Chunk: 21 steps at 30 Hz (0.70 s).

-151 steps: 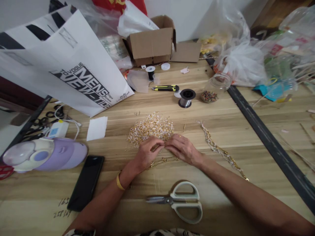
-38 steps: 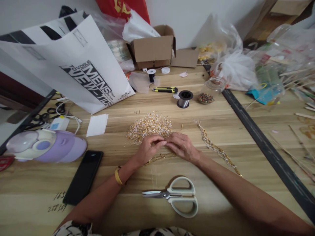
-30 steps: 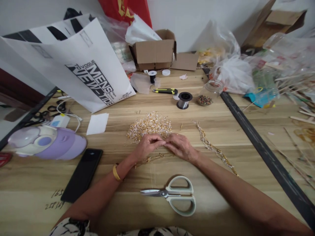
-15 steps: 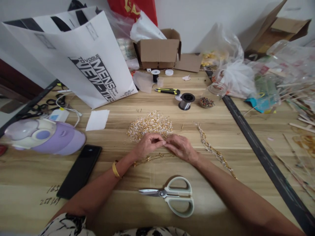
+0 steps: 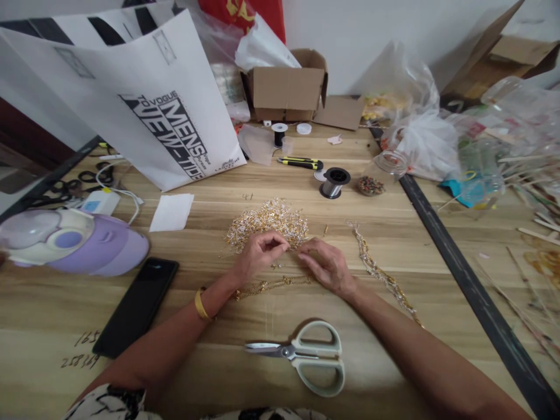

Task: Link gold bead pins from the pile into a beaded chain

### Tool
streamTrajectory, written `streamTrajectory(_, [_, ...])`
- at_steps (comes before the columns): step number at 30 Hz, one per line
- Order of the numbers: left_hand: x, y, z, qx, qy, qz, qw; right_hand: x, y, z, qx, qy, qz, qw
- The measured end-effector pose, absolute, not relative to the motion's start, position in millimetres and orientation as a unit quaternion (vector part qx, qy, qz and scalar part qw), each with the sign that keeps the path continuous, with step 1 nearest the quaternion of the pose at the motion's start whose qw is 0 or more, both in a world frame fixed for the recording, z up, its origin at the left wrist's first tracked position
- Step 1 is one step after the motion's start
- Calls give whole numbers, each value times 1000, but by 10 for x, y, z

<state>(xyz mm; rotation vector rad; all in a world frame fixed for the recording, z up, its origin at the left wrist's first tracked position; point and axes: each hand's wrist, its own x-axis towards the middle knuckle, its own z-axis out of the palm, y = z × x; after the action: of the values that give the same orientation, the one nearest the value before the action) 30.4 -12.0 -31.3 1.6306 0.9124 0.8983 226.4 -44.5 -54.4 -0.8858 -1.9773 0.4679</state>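
My left hand [image 5: 261, 255] is at the near edge of a pile of small gold and white beads or links [image 5: 269, 221], its thumb and forefinger pinched together. Whatever lies in that pinch is too small to make out. Just to its right, a small gap away, my right hand [image 5: 327, 265] has its forefinger and thumb tips drawn close, and what they hold cannot be seen. A thin gold chain [image 5: 275, 284] lies on the table below both hands, partly behind my left wrist. Nearer to me are scissors with pale handles [image 5: 306, 353], blades pointing left.
Right of my hands lies a gold and silver chain strand [image 5: 380, 274]. Behind stand a wire spool [image 5: 335, 182], a yellow-black cutter [image 5: 300, 163] and a jar of dark beads [image 5: 371, 185]. A phone [image 5: 137, 306], a purple device [image 5: 79, 242] and a white bag [image 5: 175, 116] are leftward.
My fingertips, which were meeting, have come apart: the left hand is slightly higher and further left, the right hand slightly to the right. The view has shifted a little.
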Motion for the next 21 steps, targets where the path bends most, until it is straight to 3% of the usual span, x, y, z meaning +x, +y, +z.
streamTrajectory(11, [308,-156,-287,703,331,342,528,2270,-441,-533,-364,-781,228,452])
streamTrajectory(21, [310,-173,-282,725,344,327,500,2268,-439,-542,-358,-803,188,438])
